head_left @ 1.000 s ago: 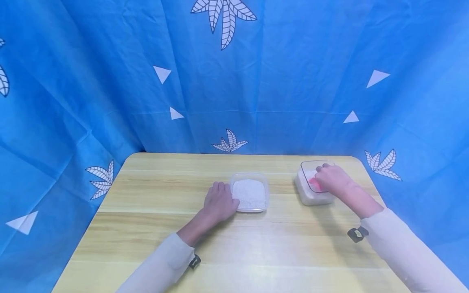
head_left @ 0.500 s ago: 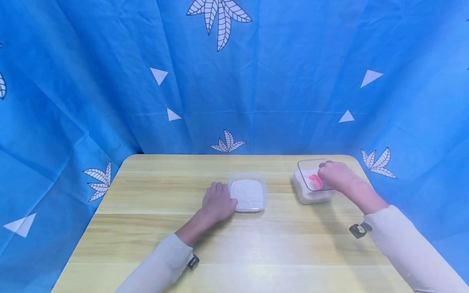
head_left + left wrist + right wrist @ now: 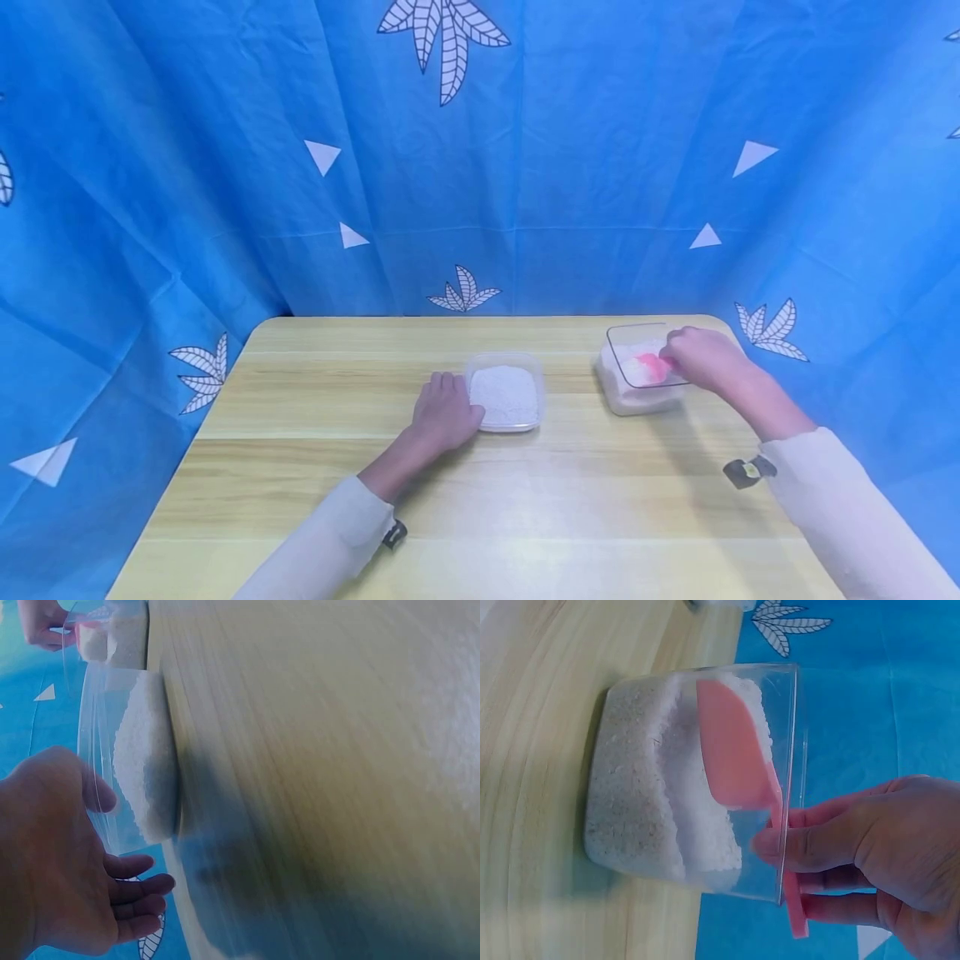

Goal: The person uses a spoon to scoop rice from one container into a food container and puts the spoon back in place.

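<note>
My left hand (image 3: 444,412) rests on the wooden table (image 3: 315,392) with relaxed fingers against the left side of a shallow clear tub of white grains (image 3: 504,396). In the left wrist view the thumb of that hand (image 3: 64,877) lies along the shallow tub (image 3: 142,765). My right hand (image 3: 701,357) pinches the handle of a pink scoop (image 3: 651,367). The scoop's blade is inside a taller clear tub of grains (image 3: 626,398) at the table's right rear. The right wrist view shows the pink scoop (image 3: 735,746) lying on the grains in the taller tub (image 3: 630,787), with my right hand's fingers (image 3: 810,844) at the rim.
A blue cloth with white leaves and triangles (image 3: 480,167) hangs close behind and around the table. The taller tub stands near the table's right rear corner (image 3: 723,327). Bare wood lies in front of both tubs.
My right hand has drawn back to the right, from over the taller tub to its right rim, uncovering the pink scoop. The left hand has stayed by the shallow tub.
</note>
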Demonstrator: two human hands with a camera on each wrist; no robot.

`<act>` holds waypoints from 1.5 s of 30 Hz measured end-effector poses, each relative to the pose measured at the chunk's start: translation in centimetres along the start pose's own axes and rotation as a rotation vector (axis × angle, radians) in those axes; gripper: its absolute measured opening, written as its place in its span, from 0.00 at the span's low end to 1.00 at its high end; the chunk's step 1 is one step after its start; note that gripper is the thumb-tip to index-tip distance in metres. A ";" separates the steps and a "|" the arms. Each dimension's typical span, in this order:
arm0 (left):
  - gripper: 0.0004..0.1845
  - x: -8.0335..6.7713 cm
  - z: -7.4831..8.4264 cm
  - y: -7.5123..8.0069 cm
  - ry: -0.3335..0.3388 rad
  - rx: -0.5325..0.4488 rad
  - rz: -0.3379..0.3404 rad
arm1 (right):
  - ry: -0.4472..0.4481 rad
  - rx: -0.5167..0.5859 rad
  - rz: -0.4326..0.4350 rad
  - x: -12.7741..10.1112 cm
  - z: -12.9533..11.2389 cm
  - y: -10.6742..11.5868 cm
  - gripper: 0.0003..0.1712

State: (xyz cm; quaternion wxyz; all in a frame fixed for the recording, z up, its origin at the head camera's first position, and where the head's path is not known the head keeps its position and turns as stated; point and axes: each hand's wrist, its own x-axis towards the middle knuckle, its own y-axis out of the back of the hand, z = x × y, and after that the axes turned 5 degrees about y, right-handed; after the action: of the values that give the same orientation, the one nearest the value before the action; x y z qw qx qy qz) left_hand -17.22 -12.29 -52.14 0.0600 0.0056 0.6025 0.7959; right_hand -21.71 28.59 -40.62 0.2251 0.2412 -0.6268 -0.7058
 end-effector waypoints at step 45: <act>0.25 -0.1 -0.1 -0.1 -0.008 0.009 0.004 | -0.172 0.261 0.113 -3.1 1.2 -0.5 0.09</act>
State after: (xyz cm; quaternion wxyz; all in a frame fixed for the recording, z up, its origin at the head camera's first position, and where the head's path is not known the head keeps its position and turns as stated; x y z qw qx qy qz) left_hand -17.15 -12.34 -52.25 0.0608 0.0099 0.6056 0.7933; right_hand -20.02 31.55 -40.84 0.1769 0.1715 -0.7427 -0.6227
